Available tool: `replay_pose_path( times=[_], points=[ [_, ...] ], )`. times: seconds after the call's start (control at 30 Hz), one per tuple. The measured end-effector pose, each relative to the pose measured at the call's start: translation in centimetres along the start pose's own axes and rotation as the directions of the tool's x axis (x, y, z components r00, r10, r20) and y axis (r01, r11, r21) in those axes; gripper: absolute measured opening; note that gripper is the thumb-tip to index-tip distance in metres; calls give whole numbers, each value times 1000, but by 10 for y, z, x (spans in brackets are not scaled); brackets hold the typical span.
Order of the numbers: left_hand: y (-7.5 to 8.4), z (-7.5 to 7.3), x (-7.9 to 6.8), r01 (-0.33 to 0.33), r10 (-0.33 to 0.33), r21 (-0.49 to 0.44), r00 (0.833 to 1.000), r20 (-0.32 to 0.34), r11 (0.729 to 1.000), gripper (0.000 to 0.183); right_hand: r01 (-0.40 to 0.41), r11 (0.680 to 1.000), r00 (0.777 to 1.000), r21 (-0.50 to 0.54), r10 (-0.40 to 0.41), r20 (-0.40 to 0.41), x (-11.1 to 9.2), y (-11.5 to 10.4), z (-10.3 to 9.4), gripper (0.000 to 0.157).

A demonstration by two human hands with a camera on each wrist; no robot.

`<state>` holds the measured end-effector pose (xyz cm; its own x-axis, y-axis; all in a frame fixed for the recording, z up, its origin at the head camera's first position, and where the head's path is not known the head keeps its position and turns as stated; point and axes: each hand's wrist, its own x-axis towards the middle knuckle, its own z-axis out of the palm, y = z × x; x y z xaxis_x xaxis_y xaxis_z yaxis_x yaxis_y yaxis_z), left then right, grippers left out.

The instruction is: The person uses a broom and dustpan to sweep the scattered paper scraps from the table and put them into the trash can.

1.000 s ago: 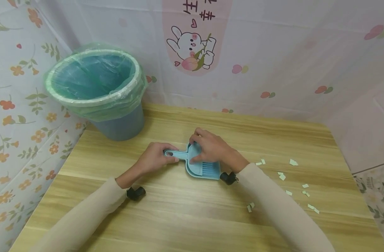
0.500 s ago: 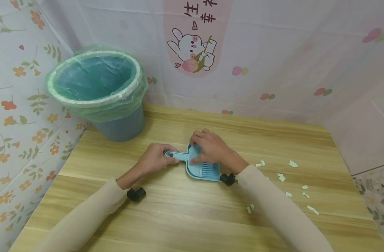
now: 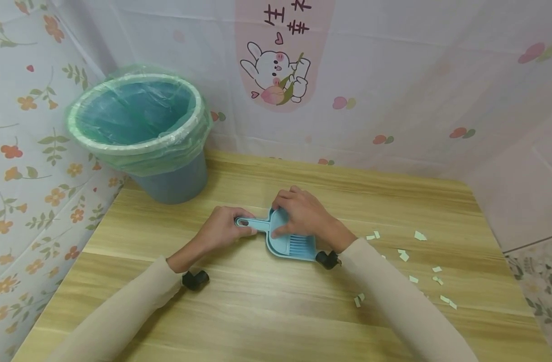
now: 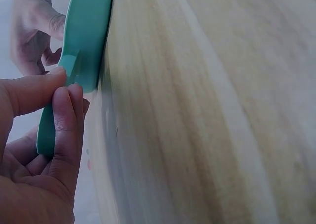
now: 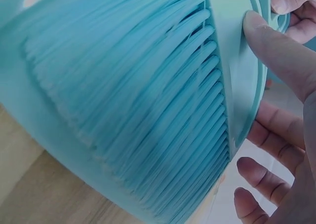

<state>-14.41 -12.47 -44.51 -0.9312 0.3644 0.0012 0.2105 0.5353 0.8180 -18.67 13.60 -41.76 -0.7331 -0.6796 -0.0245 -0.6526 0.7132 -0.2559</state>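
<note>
A light blue hand brush [image 3: 279,245] lies nested in a matching dustpan [image 3: 313,246] near the middle of the table. My left hand [image 3: 219,230] pinches the handle end from the left; in the left wrist view, the dustpan handle [image 4: 47,130] sits between thumb and fingers. My right hand [image 3: 304,213] spans the head from above. In the right wrist view, its thumb presses the back of the brush above the bristles [image 5: 133,95], while fingers curl at the far rim, partly hidden. How much each hand holds of brush or dustpan is hard to tell.
A blue bin [image 3: 176,178] lined with a green bag [image 3: 167,151] stands at the back left. Several small pale paper scraps [image 3: 419,236] lie scattered on the right of the wooden table [image 3: 257,322]. Patterned cloth [image 3: 393,75] hangs behind the table.
Both hands, the brush and the dustpan stay practically still. Only a slight shift of the head view shows.
</note>
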Motion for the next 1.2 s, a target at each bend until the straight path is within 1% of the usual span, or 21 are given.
replay_pose_path(
  times=[0.27,0.4,0.67,0.8,0.9,0.97,1.1,1.2],
  points=[
    [1,0,1,7,-7,20,1000,1,1000,23,23,1000,1000,-1,-23,-8,0,1,2,64],
    [0,0,1,3,-3,20,1000,2,1000,23,16,1000,1000,10,-16,-5,0,2,3,65],
    [-1,0,1,18,-18,20,1000,4,1000,21,5,1000,1000,30,-5,-9,3,2,3,65],
    [1,-2,1,27,-27,9,1000,10,1000,23,-35,992,999,118,35,2,4,0,1,61],
    [2,-4,1,30,-30,12,999,16,999,25,-69,978,997,197,65,27,5,-2,-2,58],
    [2,-5,1,29,-30,18,999,17,999,24,-80,973,996,218,73,41,6,-3,-3,57],
    [0,-6,0,27,-28,25,999,19,999,24,-65,970,997,233,55,51,6,-4,-2,53],
    [-2,-5,0,29,-29,20,999,21,999,25,-19,973,999,232,8,50,7,-5,-1,43]
  ],
)
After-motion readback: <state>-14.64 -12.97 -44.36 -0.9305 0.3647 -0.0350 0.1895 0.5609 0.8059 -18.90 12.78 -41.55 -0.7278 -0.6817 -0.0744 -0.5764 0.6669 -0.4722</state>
